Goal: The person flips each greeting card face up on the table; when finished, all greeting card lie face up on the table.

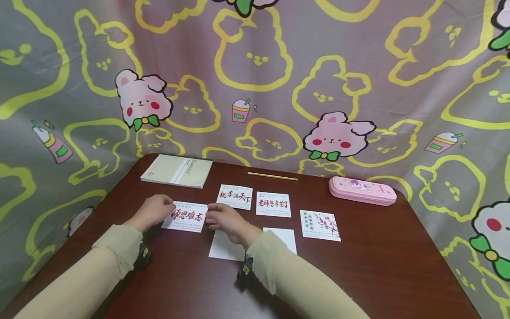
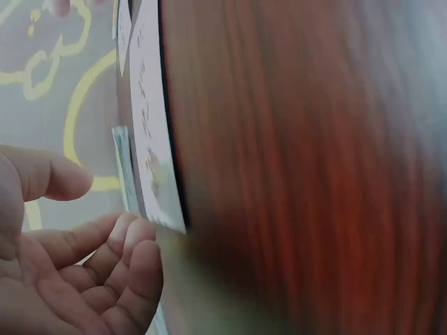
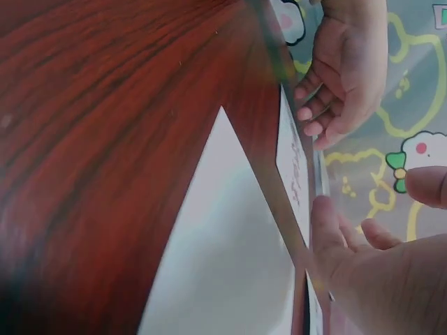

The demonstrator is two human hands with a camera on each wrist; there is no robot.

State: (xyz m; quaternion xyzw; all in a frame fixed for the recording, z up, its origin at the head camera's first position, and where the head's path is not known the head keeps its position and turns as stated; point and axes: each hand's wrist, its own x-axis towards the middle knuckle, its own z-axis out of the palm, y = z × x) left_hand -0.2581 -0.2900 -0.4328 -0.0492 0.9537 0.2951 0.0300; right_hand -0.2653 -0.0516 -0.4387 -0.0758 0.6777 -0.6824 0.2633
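A white card with red calligraphy [image 1: 185, 216] lies flat on the dark wooden table [image 1: 378, 266]. My left hand [image 1: 166, 208] touches its left edge with loosely bent fingers. My right hand [image 1: 211, 213] touches its right edge with nearly straight fingers. In the left wrist view the left hand [image 2: 115, 223] has its fingertips [image 2: 136, 234] at the corner of the card [image 2: 155, 174], thumb apart. The right wrist view shows the right hand [image 3: 363, 234] beside the card [image 3: 293, 164], with the left hand [image 3: 346, 70] at the card's far end. Neither hand pinches the card.
Two blank white cards [image 1: 223, 248] [image 1: 284, 237] lie under and beside my right wrist. Two more calligraphy cards [image 1: 235, 196] [image 1: 273, 204] and a blossom card [image 1: 320, 225] lie beyond. A notebook [image 1: 176, 171], pencil [image 1: 272, 176] and pink pencil case [image 1: 361, 190] sit at the back, by a bunny-print cloth [image 1: 255, 66].
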